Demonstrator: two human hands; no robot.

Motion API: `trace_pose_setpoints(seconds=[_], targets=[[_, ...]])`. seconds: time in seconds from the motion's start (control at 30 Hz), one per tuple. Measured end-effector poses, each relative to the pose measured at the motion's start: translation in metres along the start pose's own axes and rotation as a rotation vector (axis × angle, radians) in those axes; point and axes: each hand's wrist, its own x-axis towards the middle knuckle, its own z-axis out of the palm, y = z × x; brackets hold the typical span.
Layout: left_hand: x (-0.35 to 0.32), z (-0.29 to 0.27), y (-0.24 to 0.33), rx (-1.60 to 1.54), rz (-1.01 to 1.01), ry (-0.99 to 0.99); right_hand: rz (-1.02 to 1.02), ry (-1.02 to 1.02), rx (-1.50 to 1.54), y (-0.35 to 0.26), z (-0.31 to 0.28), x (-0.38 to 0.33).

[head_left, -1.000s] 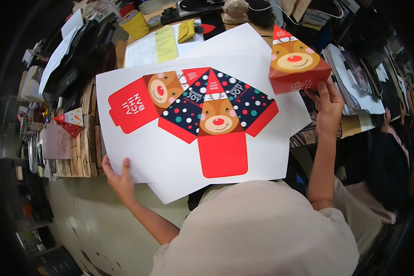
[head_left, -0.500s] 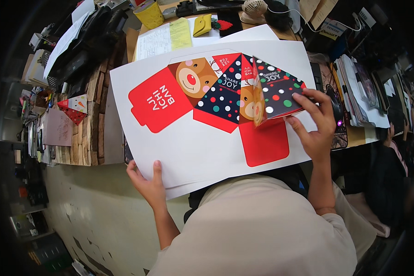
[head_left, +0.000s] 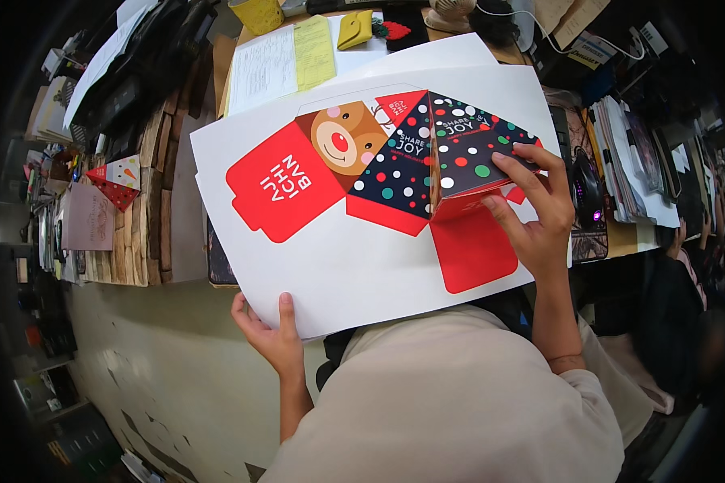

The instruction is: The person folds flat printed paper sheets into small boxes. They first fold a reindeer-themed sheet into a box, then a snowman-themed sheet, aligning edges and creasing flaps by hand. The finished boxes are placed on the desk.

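A large white sheet (head_left: 314,282) printed with an unfolded box template lies tilted before me, over another white sheet. Its printed panels are red, dark with coloured dots, and brown with a reindeer face (head_left: 340,142). My left hand (head_left: 272,330) grips the sheet's near left corner, thumb on top and fingers beneath. Between the thumb and fingers of my right hand (head_left: 536,197) is a folded paper box (head_left: 471,165), dark with dots on top and red below. It rests over the right part of the printed template and hides some of it.
Handwritten papers (head_left: 270,76), a yellow pouch (head_left: 354,30) and a yellow pot (head_left: 256,14) stand at the back. Stacked papers (head_left: 632,161) are on the right. A small triangular box (head_left: 119,179) sits on the left near a pink card (head_left: 89,217). Another person's hand shows at the far right.
My right hand has turned the folded box and lowered it onto the template, so its dotted face lies flatter. The sheet and my left hand have shifted slightly to the right.
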Motion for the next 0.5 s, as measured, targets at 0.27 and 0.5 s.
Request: trace_pose_setpoints(seconds=[0.27,0.5], targets=[[0.0003,0.0001,-0.0048,-0.002,0.001,0.014,-0.006,-0.006,-0.033,0.0009,-0.0006,-0.0008],[0.0003,0.0014,-0.0048,0.006,0.021,0.025,-0.014,-0.002,-0.040,0.0039,0.0019,-0.0006]])
